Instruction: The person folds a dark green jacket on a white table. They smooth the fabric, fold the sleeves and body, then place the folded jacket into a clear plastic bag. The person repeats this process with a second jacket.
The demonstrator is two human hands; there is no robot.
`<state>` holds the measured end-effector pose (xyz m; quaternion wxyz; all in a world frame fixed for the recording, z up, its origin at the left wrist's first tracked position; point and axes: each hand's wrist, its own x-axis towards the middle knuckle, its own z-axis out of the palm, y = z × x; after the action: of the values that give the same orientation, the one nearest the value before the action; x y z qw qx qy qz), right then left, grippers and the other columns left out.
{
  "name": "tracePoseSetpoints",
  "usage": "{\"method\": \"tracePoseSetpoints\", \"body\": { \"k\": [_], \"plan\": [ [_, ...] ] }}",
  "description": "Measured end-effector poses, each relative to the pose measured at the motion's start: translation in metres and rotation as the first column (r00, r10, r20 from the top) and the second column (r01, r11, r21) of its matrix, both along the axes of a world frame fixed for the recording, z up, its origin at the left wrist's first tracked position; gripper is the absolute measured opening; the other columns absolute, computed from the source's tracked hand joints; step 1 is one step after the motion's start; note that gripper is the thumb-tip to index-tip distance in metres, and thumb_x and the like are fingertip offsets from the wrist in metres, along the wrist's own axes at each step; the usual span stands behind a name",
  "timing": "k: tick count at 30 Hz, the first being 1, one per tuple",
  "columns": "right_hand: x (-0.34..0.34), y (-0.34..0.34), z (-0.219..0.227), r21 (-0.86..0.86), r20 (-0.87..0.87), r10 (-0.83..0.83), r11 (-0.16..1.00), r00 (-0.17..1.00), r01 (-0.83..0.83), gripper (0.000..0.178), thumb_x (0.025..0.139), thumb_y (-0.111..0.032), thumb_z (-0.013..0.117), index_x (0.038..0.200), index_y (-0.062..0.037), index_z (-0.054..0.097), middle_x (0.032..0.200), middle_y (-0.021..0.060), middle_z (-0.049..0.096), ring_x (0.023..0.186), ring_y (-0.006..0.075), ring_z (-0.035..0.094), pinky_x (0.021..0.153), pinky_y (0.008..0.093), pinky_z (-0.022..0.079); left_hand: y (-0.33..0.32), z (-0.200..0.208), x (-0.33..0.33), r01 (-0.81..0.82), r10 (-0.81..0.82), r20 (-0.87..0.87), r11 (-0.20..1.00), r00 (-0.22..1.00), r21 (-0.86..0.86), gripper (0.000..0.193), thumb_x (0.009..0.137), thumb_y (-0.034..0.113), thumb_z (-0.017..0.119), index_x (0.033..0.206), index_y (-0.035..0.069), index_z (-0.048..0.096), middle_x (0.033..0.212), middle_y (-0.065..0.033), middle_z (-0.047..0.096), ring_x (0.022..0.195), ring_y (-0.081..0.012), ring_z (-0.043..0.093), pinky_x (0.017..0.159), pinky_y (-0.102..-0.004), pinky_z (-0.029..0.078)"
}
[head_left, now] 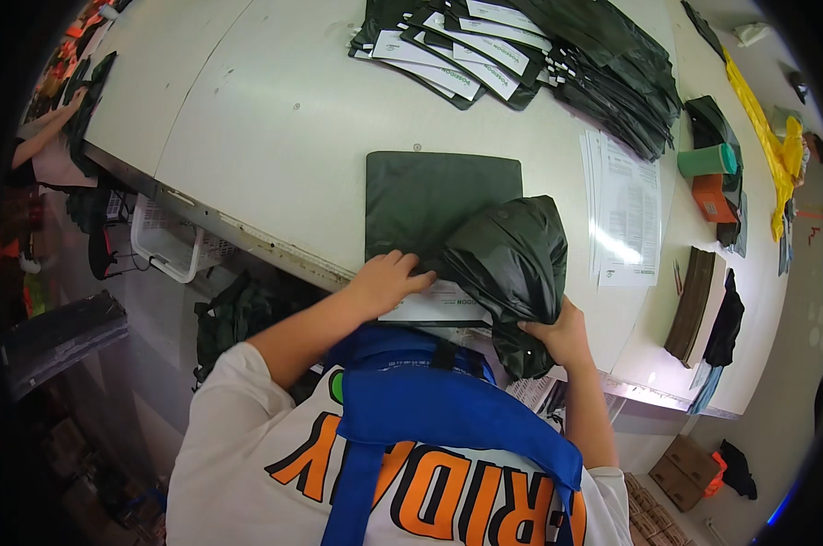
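Left grip (386,284): Rested over the near left part of the flat dark packet (439,191), with fingers slightly bent; impossible to tell whether any edge was pinched.
Right grip (559,335): Closed firmly around the lower right side of the glossy dark bag (518,259), with the thumb pressed into slack film.
Flat dark packet: Lay on the worktop (275,164), straight ahead of the body; probably needed light, steady pressure from the left to stay square.
Glossy dark bag: Bulged and creased over the packet's near right portion, and drooped toward the body at the narrow end; seemed best smoothed slowly, with bulk supported from below.
White printed strip (434,305): Showed at the near edge, partly covered; likely deserved care against creasing.
Slack film: Risked dragging the packet askew if pulled too hard.
Stacked packets (443,59) and printed sheets (625,214): Lay beyond and to the right; best left undisturbed.
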<state>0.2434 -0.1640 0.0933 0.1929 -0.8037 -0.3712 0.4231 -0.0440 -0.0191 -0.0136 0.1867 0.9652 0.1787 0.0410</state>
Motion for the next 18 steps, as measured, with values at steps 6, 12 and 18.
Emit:
{"method": "tracePoseSetpoints", "body": {
  "k": [6,12,18],
  "plan": [
    [0.028,-0.032,0.045,-0.072,-0.024,0.335,0.939,0.942,-0.336,0.059,0.058,-0.021,0.082,0.108,0.0021,0.061,0.095,0.0222,0.067,0.091,0.0381,0.064,0.083,0.039,0.049,0.032,0.019,0.014,0.012,-0.014,-0.044,0.999,0.999,-0.032,0.019,0.078,0.008,0.054,0.096,0.007,0.059,0.096,-0.0125,0.049,0.086,-0.031,0.053,0.07,-0.0412,0.05],
    [-0.006,-0.01,0.046,-0.178,-0.185,0.559,0.79,0.809,-0.587,0.059,0.058,-0.025,0.081,0.108,-0.0015,0.062,0.095,0.0212,0.067,0.092,0.0391,0.063,0.083,0.0401,0.049,0.047,0.055,0.042,0.049,-0.03,0.26,0.997,0.965,-0.065,0.021,0.081,0.006,0.052,0.102,0.006,0.053,0.104,-0.01,0.049,0.093,-0.0308,0.054,0.076,-0.0398,0.051],
    [-0.024,-0.018,0.032,-0.167,0.114,0.162,0.976,0.98,-0.142,0.06,0.063,-0.026,0.079,0.113,0.0015,0.06,0.099,0.0239,0.067,0.097,0.0387,0.063,0.087,0.0406,0.048,0.048,0.082,0.039,0.032,0.036,0.144,0.895,0.989,-0.445,0.025,0.084,0.001,0.051,0.107,0.01,0.054,0.099,-0.0097,0.055,0.095,-0.0306,0.056,0.078,-0.0387,0.049]
  ]
}}
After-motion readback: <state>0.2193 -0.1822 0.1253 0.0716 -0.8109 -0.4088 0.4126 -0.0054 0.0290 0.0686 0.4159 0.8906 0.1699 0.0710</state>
